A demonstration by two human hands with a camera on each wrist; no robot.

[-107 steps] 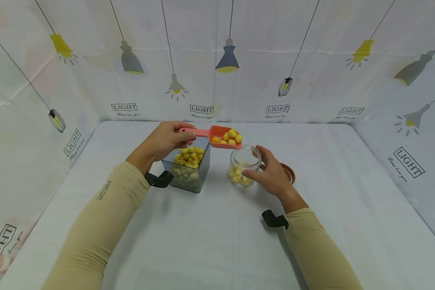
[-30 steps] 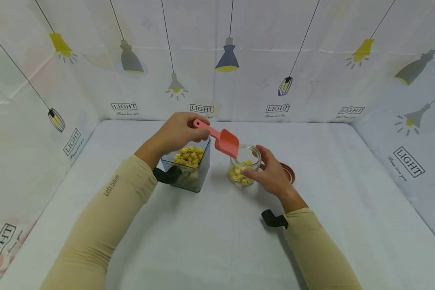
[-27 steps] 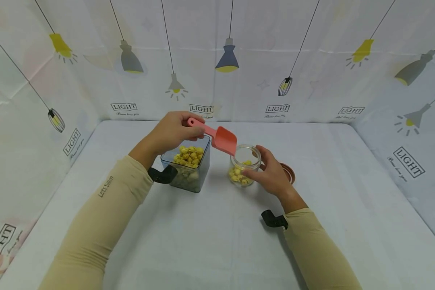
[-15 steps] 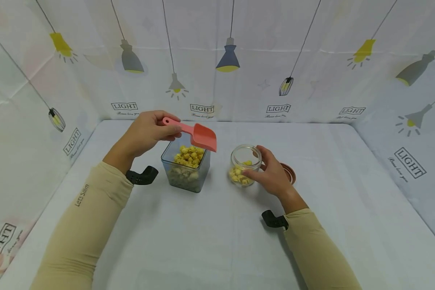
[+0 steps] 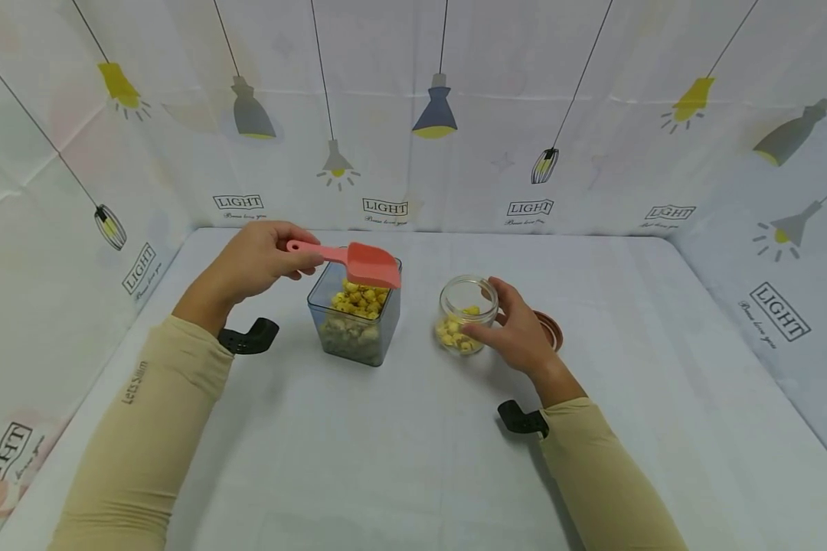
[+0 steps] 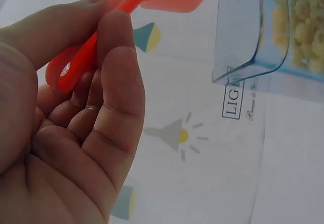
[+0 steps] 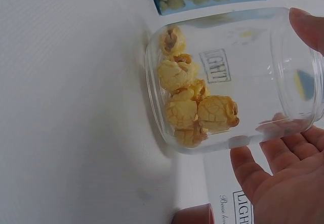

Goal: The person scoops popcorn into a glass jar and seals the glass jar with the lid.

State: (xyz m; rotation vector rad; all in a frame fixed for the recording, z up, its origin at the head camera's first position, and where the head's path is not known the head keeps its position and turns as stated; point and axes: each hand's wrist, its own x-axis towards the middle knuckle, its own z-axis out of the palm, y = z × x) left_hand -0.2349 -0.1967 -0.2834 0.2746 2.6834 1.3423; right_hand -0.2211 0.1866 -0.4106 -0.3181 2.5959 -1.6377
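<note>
My left hand [image 5: 258, 260] pinches the handle of a pink scoop [image 5: 372, 265] between thumb and fingers. The scoop hangs over a bluish clear square container [image 5: 384, 337] that holds yellow popcorn [image 5: 361, 298]. In the left wrist view the handle [image 6: 76, 67] passes between thumb and fingertips, and the container wall [image 6: 238, 31] stands at the upper right. My right hand [image 5: 520, 333] holds a glass jar [image 5: 469, 306] upright on the table, thumb on the near side and fingers behind. Several popcorn pieces [image 7: 182, 97] lie in the jar's bottom.
A brown ring-shaped lid [image 5: 548, 329] lies on the white table [image 5: 400, 451] just behind the right hand. Fabric printed with lamps [image 5: 434, 115] rises at the back and both sides. A dark camera mount sits on each wrist.
The popcorn seen in the scoop earlier is gone from it, and more lies in the jar. My left hand has drawn the scoop left, from the jar to over the container. The right hand stays put.
</note>
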